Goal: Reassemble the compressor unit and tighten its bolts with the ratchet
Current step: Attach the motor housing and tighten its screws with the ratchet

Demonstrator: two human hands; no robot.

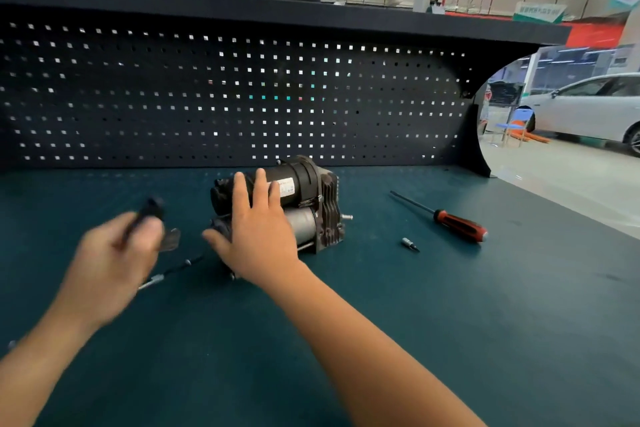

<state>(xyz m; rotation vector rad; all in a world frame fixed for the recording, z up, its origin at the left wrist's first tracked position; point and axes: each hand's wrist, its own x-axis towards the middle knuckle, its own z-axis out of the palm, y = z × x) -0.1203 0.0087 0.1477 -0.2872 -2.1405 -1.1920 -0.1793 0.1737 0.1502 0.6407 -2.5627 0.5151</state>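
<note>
Dark and blurred, the small part (pixel 152 210) gripped in the left hand (pixel 114 253) likely wanted seating squarely on the near end of the compressor unit (pixel 311 191) before any bolt was turned, with the unit kept from rolling; the unit lay on the worktop (pixel 450 322) under the right hand (pixel 259 239), whose spread fingers pressed flat on it; the left hand hovered just beside its left end.

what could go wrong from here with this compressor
The left hand is motion-blurred while holding a dark part; it may slip or meet the compressor misaligned.
The right hand only rests on the compressor, fingers spread, so the unit might shift.
The small bit lies loose near the screwdriver and could roll away.
</note>
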